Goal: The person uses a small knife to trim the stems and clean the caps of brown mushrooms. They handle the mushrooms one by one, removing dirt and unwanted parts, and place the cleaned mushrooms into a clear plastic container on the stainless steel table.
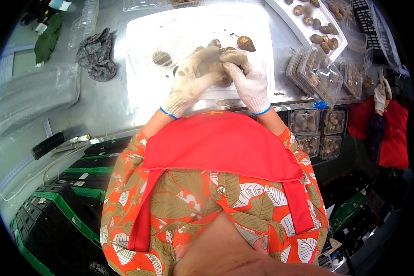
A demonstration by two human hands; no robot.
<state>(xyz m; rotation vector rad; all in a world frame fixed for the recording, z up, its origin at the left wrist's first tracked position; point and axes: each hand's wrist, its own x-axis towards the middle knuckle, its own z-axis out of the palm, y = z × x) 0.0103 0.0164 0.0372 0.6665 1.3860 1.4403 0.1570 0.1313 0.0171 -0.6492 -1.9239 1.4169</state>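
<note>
My left hand [192, 76] and my right hand [249, 73] wear white knitted gloves with blue cuff edges. They meet over a white tray [138, 29] on the metal table. Between them the fingers curl around small brown tubers, probably taro [224, 81], partly hidden by the gloves. Just beyond the fingertips lie more tubers [214, 43], and a larger brown tuber [246, 43] rests apart near the tray's right side. Left of my left hand, clear plastic [141, 63] shows faintly in the glare, with a dark patch [162, 58] near it.
A grey cloth [98, 55] and plastic packaging [34, 100] lie left. Filled clear clamshell boxes [319, 74] stand right, below a white tray of tubers [341, 48]. More filled boxes [305, 121] sit below the table edge. Another person's gloved hand [380, 96] is at far right.
</note>
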